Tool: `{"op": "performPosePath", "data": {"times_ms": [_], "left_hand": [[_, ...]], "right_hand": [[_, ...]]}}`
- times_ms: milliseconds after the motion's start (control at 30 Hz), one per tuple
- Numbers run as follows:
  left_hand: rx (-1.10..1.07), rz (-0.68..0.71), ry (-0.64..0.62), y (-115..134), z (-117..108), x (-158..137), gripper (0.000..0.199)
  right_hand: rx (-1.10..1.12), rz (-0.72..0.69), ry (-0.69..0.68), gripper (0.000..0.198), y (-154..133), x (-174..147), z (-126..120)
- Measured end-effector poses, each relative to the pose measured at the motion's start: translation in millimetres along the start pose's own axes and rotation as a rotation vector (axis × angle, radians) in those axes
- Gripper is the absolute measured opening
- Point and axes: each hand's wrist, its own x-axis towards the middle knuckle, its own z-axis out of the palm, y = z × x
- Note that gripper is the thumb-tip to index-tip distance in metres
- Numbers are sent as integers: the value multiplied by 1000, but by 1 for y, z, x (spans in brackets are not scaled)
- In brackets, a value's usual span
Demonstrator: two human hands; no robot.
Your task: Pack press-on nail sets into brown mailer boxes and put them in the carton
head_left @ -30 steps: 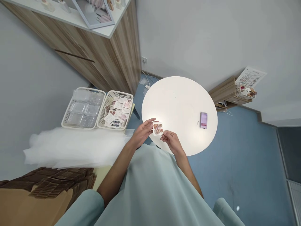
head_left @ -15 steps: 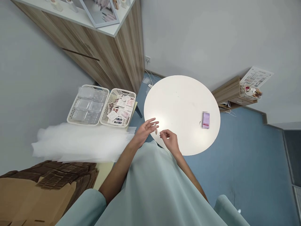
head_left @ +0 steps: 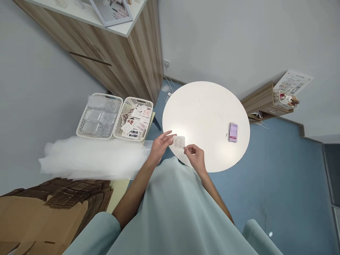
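Observation:
A small pale square card with rows of fine print faces me over the near left edge of the round white table. My left hand pinches the card's left edge between thumb and fingers. At its lower right corner, the fingertips of my right hand are closed on the card too. Similar printed cards lie in a loose heap inside a white basket to the left. What the print says is too small to read.
Beside the card basket stands another basket of clear plastic boxes. White translucent sheets and folded brown cardboard are stacked nearer me. A purple blurred item lies on the table's right. A wooden cabinet rises behind the baskets.
The card has turned from nearly edge-on to show its printed side. My right hand, apart from it before, now grips its corner. The whole view has shifted slightly.

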Motion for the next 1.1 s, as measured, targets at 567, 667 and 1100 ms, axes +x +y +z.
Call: {"op": "performPosePath", "data": {"times_ms": [567, 667, 1100], "left_hand": [[11, -37, 23, -1, 14, -15, 65], [-82, -73, 20, -5, 13, -15, 63], [-264, -256, -171, -13, 17, -31, 58]], "right_hand": [[262, 105, -80, 31, 8, -5, -21], [277, 28, -171, 31, 6, -6, -26], [101, -307, -307, 73, -7, -9, -15]]}}
